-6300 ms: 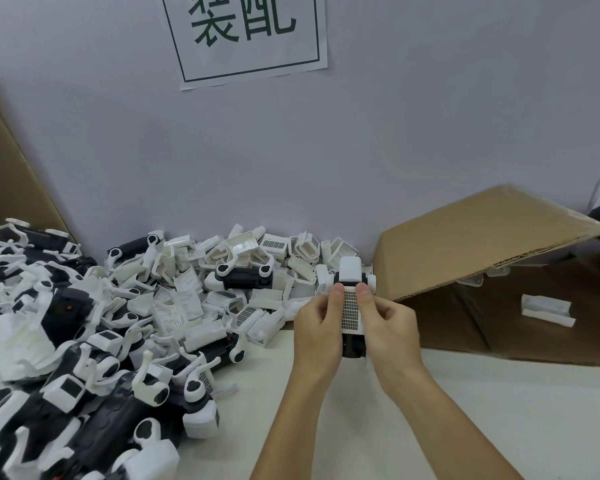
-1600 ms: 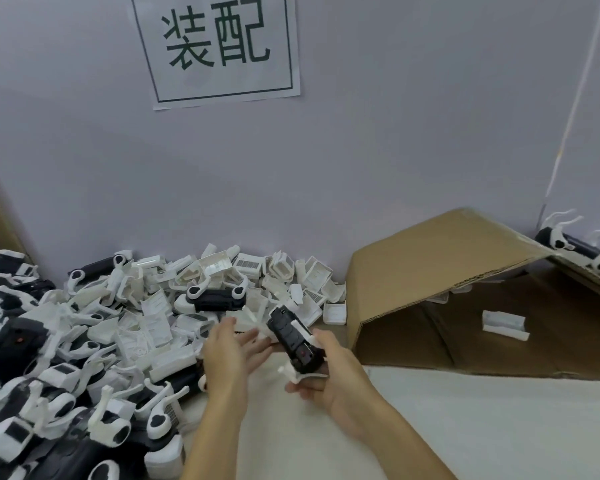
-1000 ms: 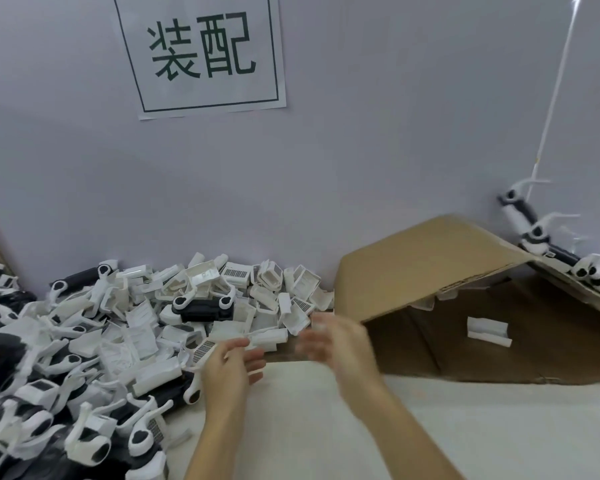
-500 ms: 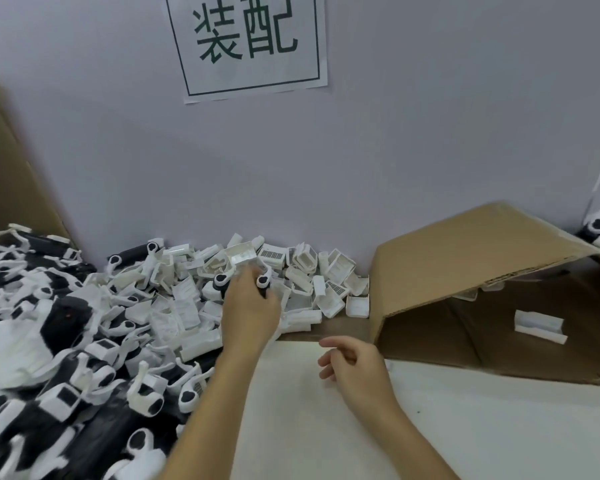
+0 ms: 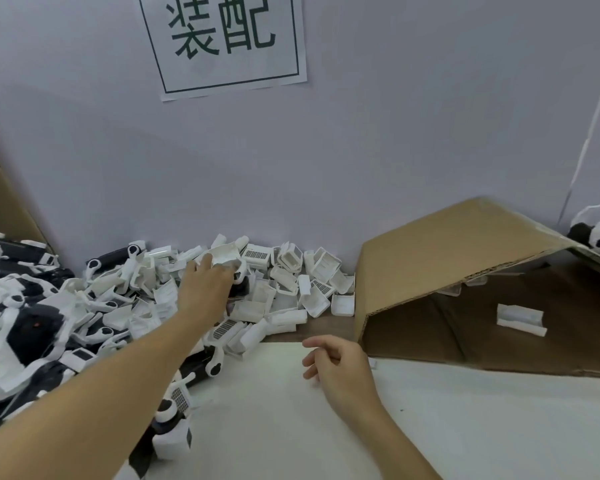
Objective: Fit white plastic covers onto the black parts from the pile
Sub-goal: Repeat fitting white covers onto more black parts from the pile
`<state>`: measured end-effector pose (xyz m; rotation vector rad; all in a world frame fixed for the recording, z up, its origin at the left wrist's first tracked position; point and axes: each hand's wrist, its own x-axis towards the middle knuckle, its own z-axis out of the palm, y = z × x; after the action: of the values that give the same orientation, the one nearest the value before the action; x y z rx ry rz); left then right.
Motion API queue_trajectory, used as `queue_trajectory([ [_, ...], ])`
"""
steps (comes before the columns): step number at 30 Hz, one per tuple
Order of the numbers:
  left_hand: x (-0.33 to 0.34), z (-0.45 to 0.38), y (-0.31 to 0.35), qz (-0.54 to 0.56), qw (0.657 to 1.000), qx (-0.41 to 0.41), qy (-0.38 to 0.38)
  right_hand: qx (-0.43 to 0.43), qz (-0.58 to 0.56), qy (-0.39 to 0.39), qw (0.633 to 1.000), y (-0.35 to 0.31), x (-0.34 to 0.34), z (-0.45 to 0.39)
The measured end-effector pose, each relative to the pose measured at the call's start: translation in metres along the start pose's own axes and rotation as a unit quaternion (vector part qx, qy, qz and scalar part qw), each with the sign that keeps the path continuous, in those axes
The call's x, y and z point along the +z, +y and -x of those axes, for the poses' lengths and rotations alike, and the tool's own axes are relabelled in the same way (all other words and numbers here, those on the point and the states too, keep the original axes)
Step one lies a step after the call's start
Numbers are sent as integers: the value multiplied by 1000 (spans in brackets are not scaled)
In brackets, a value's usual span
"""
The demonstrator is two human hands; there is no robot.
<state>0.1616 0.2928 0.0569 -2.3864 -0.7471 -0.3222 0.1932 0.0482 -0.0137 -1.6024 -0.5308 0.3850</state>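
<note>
Black part (image 5: 239, 289) in far pile (image 5: 125, 299) is gripped by left hand (image 5: 205, 289), best lifted clear; right hand (image 5: 336, 368) idle, loosely curled, empty.

Both my forearms are bare right down to the wrists, with no sleeve reaching into view. My left hand (image 5: 205, 289) wears no glove, ring or watch. My right hand (image 5: 340, 370) is just as plain: bare fingers and a bare wrist, with short nails as far as the blur lets me tell.
</note>
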Motion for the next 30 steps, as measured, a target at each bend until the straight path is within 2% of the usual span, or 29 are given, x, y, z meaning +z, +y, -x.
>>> queue_trajectory([
  [4,-32,-4,4,37,997,-4,70,0,-7,18,1000,0,2,-2],
  [6,-57,-8,9,114,987,10,116,-4,-16,30,999,-1,2,-1],
  [8,-80,-5,21,227,966,19,121,-10,-27,39,999,-2,2,0],
  [10,-100,4,36,374,927,-1,30,-21,-38,47,998,-3,1,2],
  [12,-110,15,51,509,857,-25,-79,-34,-45,63,996,-2,0,2],
  [13,-112,22,57,550,827,-33,-109,-43,-41,75,995,-2,0,2],
  [14,-112,31,61,567,813,-32,-129,-56,-33,89,994,-1,1,2],
  [16,-106,48,66,531,832,-20,-162,-103,0,115,988,1,3,3],
  [18,-99,62,67,434,878,-12,-203,-161,74,115,977,3,6,4],
  [20,-97,71,67,347,907,12,-238,-219,193,99,951,9,7,2],
  [22,-100,76,66,316,918,39,-237,-263,292,66,917,12,8,-1],
  [24,-101,78,64,307,925,52,-216,-276,311,28,909,14,9,-2],
  [26,-99,79,60,317,931,52,-174,-264,278,13,923,15,8,-3],
  [30,-90,80,59,372,927,17,-38,-253,193,70,946,13,7,-5],
])
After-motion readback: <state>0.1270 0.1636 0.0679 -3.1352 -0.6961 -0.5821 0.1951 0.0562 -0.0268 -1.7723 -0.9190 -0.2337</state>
